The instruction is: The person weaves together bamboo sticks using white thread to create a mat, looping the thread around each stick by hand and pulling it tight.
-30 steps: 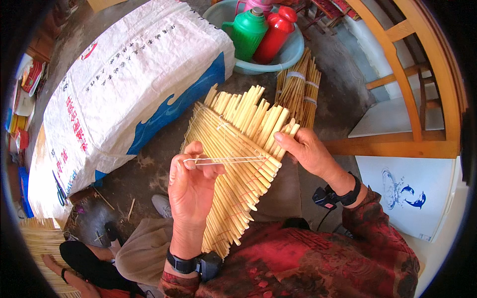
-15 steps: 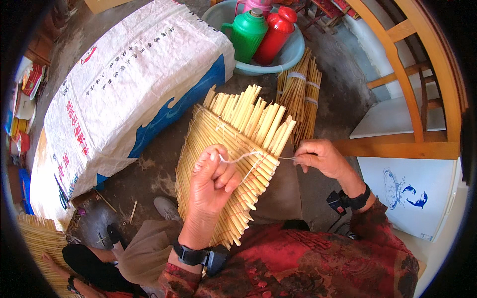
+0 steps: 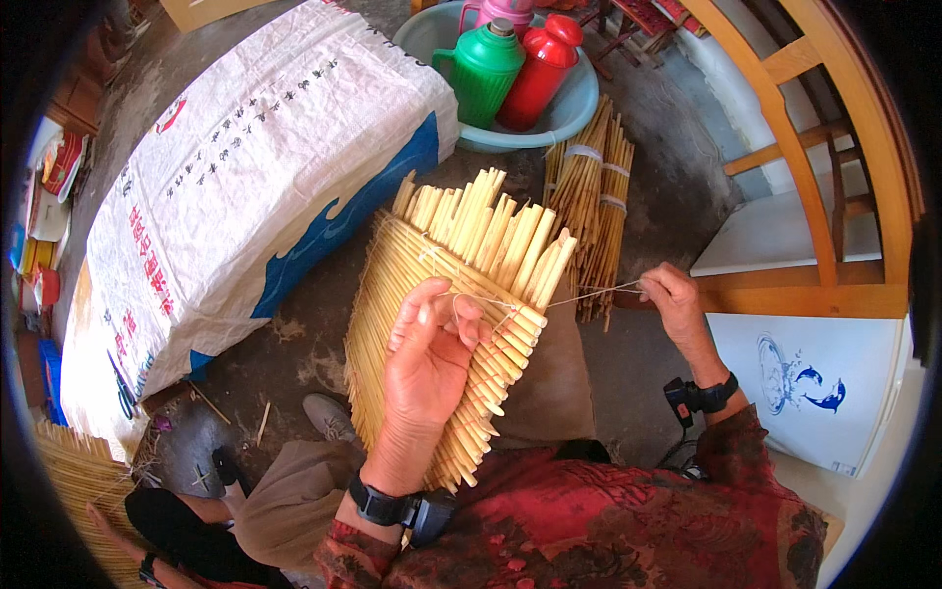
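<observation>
A bound panel of pale reed sticks (image 3: 388, 304) lies across my lap, with uneven loose stick ends at its far edge. My left hand (image 3: 427, 368) is over the panel, palm partly turned up, fingers curled around a thin pale string (image 3: 594, 294). Off the panel's right side, my right hand (image 3: 673, 307) pinches that same string and holds it stretched out from the bound edge.
A large white-and-blue woven sack (image 3: 226, 177) fills the left. Tied stick bundles (image 3: 589, 206) lie beyond, beside a basin (image 3: 422, 64) with flasks. A wooden frame (image 3: 888, 196) and white panel (image 3: 814, 422) are right. Another person's arm (image 3: 128, 540) shows lower left, by another mat.
My right hand has left the sticks and moved right, drawing the string out. My left hand has shifted rightward from where it was a second ago, its fingers still in the string.
</observation>
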`<state>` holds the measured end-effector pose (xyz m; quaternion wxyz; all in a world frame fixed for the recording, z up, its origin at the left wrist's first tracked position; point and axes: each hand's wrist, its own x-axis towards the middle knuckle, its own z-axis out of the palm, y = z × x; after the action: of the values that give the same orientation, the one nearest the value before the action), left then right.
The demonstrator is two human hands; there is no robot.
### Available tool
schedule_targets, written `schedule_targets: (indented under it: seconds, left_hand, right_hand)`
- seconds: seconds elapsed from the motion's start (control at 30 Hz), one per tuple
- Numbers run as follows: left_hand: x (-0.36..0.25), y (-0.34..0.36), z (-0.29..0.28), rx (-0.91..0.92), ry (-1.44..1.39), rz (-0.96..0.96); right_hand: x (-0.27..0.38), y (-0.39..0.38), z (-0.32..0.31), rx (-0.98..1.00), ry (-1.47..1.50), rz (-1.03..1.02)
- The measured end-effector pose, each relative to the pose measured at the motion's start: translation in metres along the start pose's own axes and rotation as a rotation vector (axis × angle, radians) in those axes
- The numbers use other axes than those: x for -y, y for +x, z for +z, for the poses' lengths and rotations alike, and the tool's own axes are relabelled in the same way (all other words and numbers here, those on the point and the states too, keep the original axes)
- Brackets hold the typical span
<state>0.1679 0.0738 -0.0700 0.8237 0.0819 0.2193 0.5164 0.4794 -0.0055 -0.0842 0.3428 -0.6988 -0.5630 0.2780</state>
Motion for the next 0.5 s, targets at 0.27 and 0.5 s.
schedule_targets:
  seconds: [0.27,0.5]
  left_hand:
    - [0.003,0.001,-0.006,0.086,0.003,-0.022]
    - [0.004,-0.004,-0.002,0.009,-0.04,0.087]
  right_hand:
    - [0.038,0.006,0.005,0.102,-0.493,-0.297]
    - [0.115,0.024,0.039,0.291,0.02,-0.221]
